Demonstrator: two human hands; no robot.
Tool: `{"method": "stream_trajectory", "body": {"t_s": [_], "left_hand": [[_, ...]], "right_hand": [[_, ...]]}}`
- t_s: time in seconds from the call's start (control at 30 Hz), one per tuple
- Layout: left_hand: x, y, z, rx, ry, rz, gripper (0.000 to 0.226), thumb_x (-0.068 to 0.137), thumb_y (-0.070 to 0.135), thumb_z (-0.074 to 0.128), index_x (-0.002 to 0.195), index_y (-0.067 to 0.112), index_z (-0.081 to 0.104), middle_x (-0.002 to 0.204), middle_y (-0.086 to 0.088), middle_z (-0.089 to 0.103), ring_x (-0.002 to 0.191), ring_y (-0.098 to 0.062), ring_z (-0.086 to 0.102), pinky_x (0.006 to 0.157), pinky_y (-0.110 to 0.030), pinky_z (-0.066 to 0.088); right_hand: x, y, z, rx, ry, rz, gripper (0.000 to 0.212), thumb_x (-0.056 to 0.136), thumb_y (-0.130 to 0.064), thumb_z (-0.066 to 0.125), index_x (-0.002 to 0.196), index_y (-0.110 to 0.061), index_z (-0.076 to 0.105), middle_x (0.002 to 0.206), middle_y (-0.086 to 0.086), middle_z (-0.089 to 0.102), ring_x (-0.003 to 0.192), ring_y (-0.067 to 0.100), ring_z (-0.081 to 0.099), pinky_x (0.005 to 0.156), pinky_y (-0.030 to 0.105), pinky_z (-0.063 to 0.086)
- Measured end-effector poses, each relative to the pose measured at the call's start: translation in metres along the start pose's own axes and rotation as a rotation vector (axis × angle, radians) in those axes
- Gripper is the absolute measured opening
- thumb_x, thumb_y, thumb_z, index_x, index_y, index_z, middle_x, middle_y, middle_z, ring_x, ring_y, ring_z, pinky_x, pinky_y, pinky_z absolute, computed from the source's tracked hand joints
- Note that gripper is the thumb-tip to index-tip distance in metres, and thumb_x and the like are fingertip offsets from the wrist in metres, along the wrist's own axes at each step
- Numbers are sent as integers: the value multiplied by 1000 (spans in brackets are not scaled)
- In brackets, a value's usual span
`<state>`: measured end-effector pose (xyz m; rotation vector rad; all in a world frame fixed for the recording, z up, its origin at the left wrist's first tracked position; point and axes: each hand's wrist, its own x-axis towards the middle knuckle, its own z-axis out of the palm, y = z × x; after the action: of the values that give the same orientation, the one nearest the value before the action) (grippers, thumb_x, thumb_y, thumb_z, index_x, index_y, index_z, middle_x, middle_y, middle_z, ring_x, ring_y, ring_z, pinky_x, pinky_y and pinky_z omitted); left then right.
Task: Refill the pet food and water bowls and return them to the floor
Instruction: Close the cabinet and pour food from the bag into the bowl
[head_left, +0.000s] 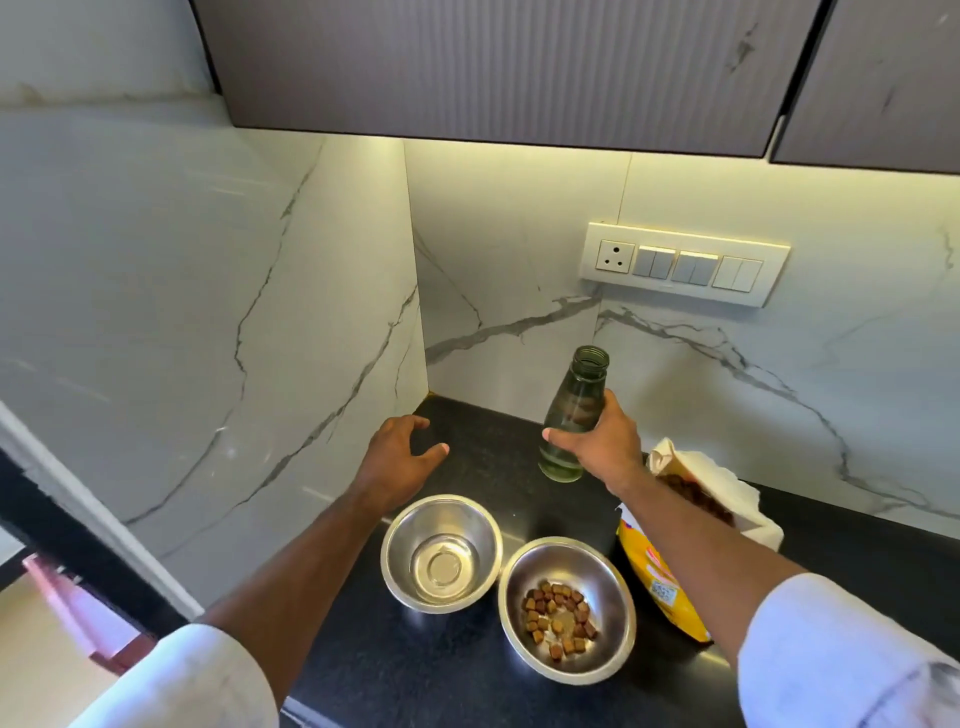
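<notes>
Two steel bowls stand on the black counter (467, 675). The left bowl (400, 551) holds a little clear water. The right bowl (613, 587) holds a layer of brown kibble (558, 618). My right hand (602, 444) grips a green glass bottle (571, 410), uncapped and upright, near the back wall with its base at the counter. My left hand (397, 457) hovers with fingers spread over the counter's back left corner, behind the water bowl, holding nothing.
An opened yellow kibble bag (654, 582) lies on the counter right of the bowls, partly under my right forearm. A switch panel (680, 265) sits on the marble back wall. A marble side wall bounds the counter on the left; cabinets hang overhead.
</notes>
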<state>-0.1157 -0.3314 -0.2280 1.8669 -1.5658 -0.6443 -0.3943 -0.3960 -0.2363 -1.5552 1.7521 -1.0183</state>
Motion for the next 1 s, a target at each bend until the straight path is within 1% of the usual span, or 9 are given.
{"method": "stream_trajectory", "body": {"t_s": [0.07,0.23,0.33,0.6,0.77,0.9,1.0], "left_hand": [[0,-5,3,-13,-9,-15,55,94,39,72,143,23,51,152,-3,49,138,-25,51,109,-39,47],[2,-18,11,-19,-31,-61,55,94,39,72,143,24,51,152,-2,49,139,-25,50,110,-41,48],[6,-27,15,-27,-50,-76,55,94,37,73,143,23,51,152,-2,49,140,-25,49,112,-42,47],[19,-37,28,-61,-70,-84,56,94,35,73,144,23,50,152,-2,47,141,-23,48,111,-38,45],[26,-35,37,-89,-77,-71,56,95,33,72,145,22,50,153,-2,47,142,-22,46,111,-38,44],[31,-32,42,-104,-95,-55,57,94,34,72,145,23,49,153,-2,46,142,-21,45,108,-32,42],[35,-29,46,-105,-103,-51,58,94,34,73,146,23,49,153,-3,46,142,-21,45,110,-35,42]], "right_hand": [[-3,4,11,0,-4,27,77,61,-43,96,122,-29,51,113,-2,70,104,24,67,93,44,57],[-4,15,42,25,-60,94,81,65,-38,95,130,-25,48,124,2,67,117,28,64,101,47,54],[-3,22,59,32,-80,125,82,66,-36,95,133,-25,48,128,3,65,122,29,63,104,47,52],[-1,34,87,42,-99,153,82,66,-34,95,133,-27,49,126,0,66,121,25,63,104,49,53],[0,40,93,44,-114,166,82,66,-33,95,132,-29,48,126,-1,65,122,23,61,104,47,52],[1,44,96,33,-118,172,85,65,-34,96,134,-29,47,129,-2,65,125,23,60,105,49,51],[2,45,97,38,-131,172,85,64,-34,95,134,-33,46,131,-4,64,127,23,58,107,52,50]]}}
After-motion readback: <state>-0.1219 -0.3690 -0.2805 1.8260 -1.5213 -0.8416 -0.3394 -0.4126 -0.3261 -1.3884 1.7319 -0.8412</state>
